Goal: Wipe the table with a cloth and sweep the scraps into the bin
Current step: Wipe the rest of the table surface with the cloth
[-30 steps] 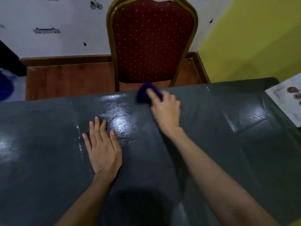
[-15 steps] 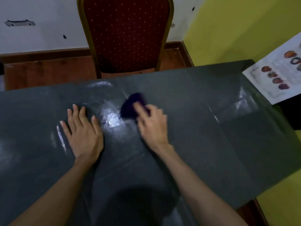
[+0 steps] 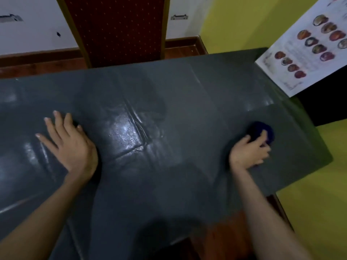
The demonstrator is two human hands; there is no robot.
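Head view, right hand (image 3: 247, 153) seemingly gripping cloth (image 3: 262, 132)

Dark-blue cloth (image 3: 262, 131), grey table (image 3: 187, 102) (glossy), dotted red chair (image 3: 120, 29).

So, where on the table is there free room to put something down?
Bare cover lies between the left hand and the right hand, and along the far edge by the chair. The right hand holds the cloth near the right end, by the menu.

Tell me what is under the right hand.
A dark blue cloth lies under the right hand, on the grey table cover. Its far part shows past the fingers; the rest, and any scraps beneath it, are hidden.
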